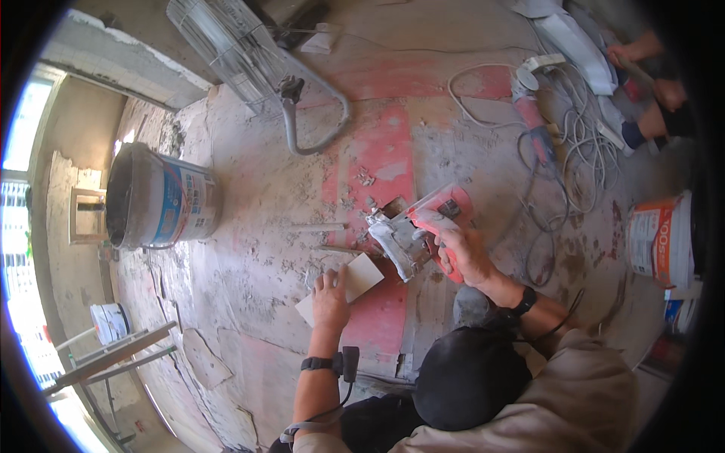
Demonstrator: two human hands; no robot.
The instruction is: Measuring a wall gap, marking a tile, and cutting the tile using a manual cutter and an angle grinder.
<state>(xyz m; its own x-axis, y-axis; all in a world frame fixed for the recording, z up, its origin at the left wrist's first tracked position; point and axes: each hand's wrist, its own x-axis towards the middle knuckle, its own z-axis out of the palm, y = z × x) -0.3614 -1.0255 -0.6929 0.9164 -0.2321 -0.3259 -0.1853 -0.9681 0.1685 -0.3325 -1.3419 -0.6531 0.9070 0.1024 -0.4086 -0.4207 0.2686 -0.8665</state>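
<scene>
Left hand [330, 303] lay over the pale tile [363, 277], pinch unclear; your right hand [470, 257] was wrapped around the red power saw [400, 243]. Tile sat left and near of it; bracing firmly, well back, seemed wise.

Left hand [330, 298] on pale tile [363, 278], right hand [462, 253] gripping red-handled saw [411, 240], bucket [168, 198] at left.

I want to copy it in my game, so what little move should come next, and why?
Maybe press the pale tile down with the left hand, fingers well away from the red and grey power tool. The tool, held in the right hand, is close to the tile's end, and the tile might slide.
</scene>
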